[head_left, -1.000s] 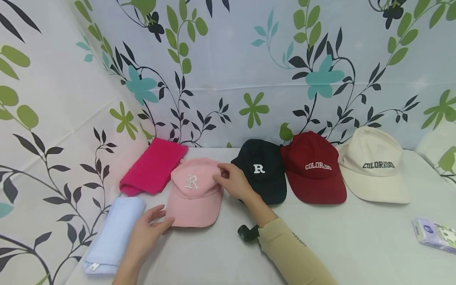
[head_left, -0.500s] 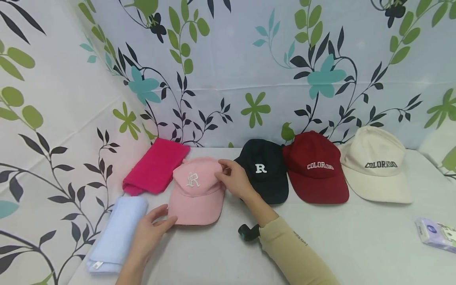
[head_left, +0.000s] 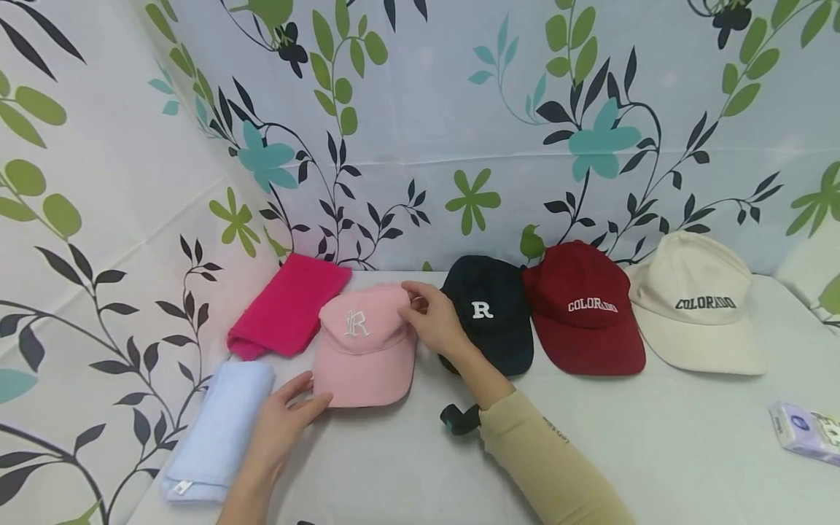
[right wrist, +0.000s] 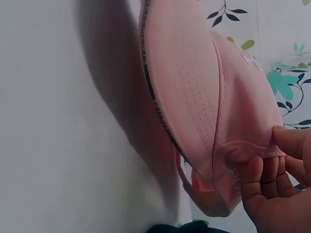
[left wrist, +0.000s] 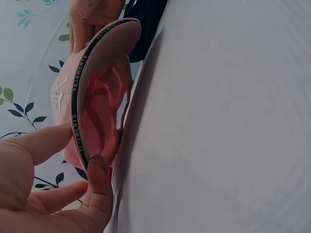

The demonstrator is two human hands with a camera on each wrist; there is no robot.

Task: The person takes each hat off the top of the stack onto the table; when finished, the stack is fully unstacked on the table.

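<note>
A pink baseball cap (head_left: 364, 375) with a white embroidered letter on its front faces me, brim toward me. My left hand (head_left: 282, 423) pinches the brim's left edge between thumb and fingers. On the other side, my right hand (head_left: 436, 317) pinches the crown's fabric, and the right wrist view shows that fold between thumb and fingertips. From the left wrist, the brim's black lettered edging and the cap's hollow underside are visible, with the brim raised off the white cloth (left wrist: 223, 121). Right behind my right hand sits a black cap (head_left: 488, 343) with a white R.
Farther right stand a dark red cap (head_left: 584, 343) and a cream cap (head_left: 695, 339). A folded hot-pink cloth (head_left: 289, 306) and a folded light-blue towel (head_left: 219, 430) lie left. A purple-white packet (head_left: 807, 430) is at the right edge. Patterned fabric (head_left: 394, 131) hangs behind.
Both hands keep their hold on the pink cap, which has risen slightly in the head view, its brim edge higher than before. The other caps stay put; the head view has shifted a little.
</note>
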